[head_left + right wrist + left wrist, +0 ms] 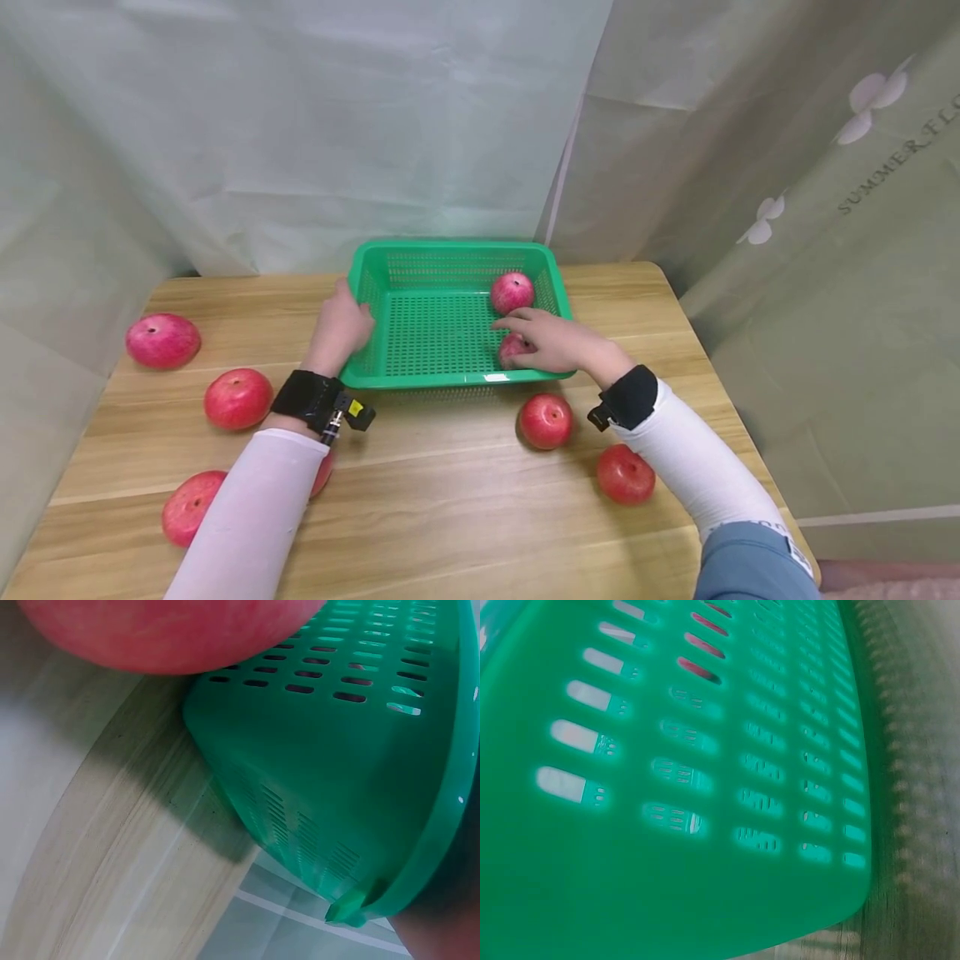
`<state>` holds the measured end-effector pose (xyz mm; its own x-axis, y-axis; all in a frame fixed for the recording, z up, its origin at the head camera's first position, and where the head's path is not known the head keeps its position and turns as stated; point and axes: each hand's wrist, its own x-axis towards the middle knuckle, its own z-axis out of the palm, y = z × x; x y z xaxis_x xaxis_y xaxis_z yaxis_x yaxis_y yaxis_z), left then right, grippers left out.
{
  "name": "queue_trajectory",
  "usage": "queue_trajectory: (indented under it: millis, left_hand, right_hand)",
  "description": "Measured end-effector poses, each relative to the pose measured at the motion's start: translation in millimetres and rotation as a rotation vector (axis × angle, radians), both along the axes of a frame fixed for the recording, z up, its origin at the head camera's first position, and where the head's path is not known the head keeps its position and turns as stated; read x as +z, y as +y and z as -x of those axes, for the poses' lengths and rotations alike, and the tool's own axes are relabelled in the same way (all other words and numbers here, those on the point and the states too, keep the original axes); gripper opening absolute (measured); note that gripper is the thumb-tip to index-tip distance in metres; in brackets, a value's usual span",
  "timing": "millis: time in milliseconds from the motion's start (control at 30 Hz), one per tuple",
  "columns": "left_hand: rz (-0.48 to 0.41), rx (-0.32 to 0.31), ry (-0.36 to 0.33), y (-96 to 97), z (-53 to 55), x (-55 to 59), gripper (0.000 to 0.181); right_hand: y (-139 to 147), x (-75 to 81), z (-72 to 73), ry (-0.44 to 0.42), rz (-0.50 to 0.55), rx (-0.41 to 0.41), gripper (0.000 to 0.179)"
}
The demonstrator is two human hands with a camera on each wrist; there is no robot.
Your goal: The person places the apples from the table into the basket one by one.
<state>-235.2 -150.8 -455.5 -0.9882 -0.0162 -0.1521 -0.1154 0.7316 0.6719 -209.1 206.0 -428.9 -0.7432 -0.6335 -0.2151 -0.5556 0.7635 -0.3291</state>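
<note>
A green plastic basket (438, 382) with slotted walls stands at the back middle of the table. My left hand (341, 329) grips its left rim, fingers outside the wall. Over the basket's right side, my right hand (558, 342) holds a red apple (512, 348) between thumb and fingers, low inside near the front right corner. Just behind that one, a second apple (513, 292) lies in the basket. The left wrist view shows the slotted wall (630, 862) close up. In the right wrist view, the basket's outer wall (330, 742) fills much of the frame, and the right hand's fingers are hidden.
In front of the basket lies an apple (546, 421), with another apple (626, 474) beside the right forearm. Several more are on the left, among them a far-left apple (162, 341) and one (238, 399) near the left wrist. Pale curtains (337, 125) hang behind the wooden table (450, 517).
</note>
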Motion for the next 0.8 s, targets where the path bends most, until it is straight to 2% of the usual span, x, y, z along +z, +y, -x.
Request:
queue_trajectory:
  millis: [667, 800]
  left_hand:
    - [-0.020, 0.020, -0.061, -0.1, 0.0, 1.2, 0.069]
    - [-0.014, 0.016, -0.055, -0.4, 0.6, 0.5, 0.070]
  right_hand:
    - [10, -0.7, -8.6, 0.071, 0.091, -0.008, 0.064]
    - [12, 0.3, -11.4, 0.087, 0.116, -0.008, 0.063]
